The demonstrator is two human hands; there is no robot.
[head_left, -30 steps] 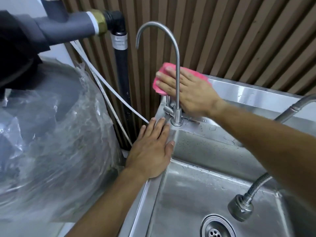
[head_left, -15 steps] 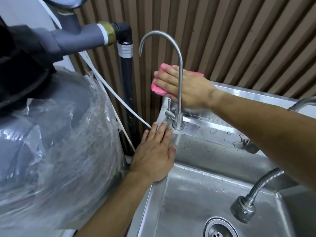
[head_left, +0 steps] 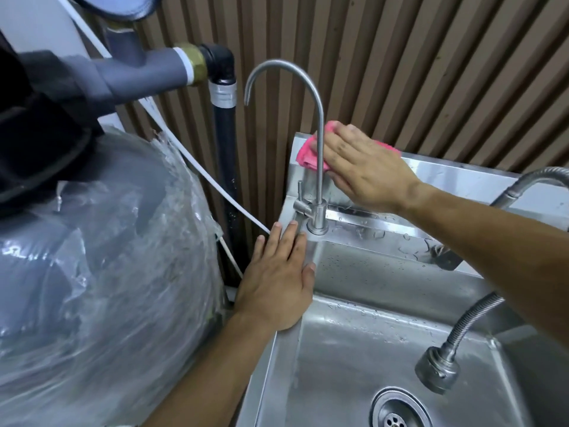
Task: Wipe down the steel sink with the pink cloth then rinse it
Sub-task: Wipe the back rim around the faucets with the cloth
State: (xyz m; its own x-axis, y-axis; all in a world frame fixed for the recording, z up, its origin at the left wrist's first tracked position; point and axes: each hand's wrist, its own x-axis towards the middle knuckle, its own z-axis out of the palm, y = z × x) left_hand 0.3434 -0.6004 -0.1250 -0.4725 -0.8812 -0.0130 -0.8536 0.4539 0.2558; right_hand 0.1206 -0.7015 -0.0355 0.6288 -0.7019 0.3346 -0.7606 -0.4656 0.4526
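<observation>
Pink cloth (head_left: 306, 153) at 12 o'clock of steel sink (head_left: 354, 349), on backsplash (head_left: 462, 177) behind gooseneck tap (head_left: 320, 180). Soft, light, likely bunches on slick steel; flat palm over its middle. Right hand (head_left: 366, 171) fingers (head_left: 337, 143) straight, pressing it. Left hand (head_left: 277, 285) flat on 9 o'clock rim.

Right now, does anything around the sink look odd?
The tank left of the sink is wrapped in crinkled plastic, and the sprayer head dangles over the sink on its hose. The ledge is wet.

right hand (head_left: 366, 167) slid rightward, pink cloth (head_left: 308, 153) now behind faucet (head_left: 320, 118)
</observation>
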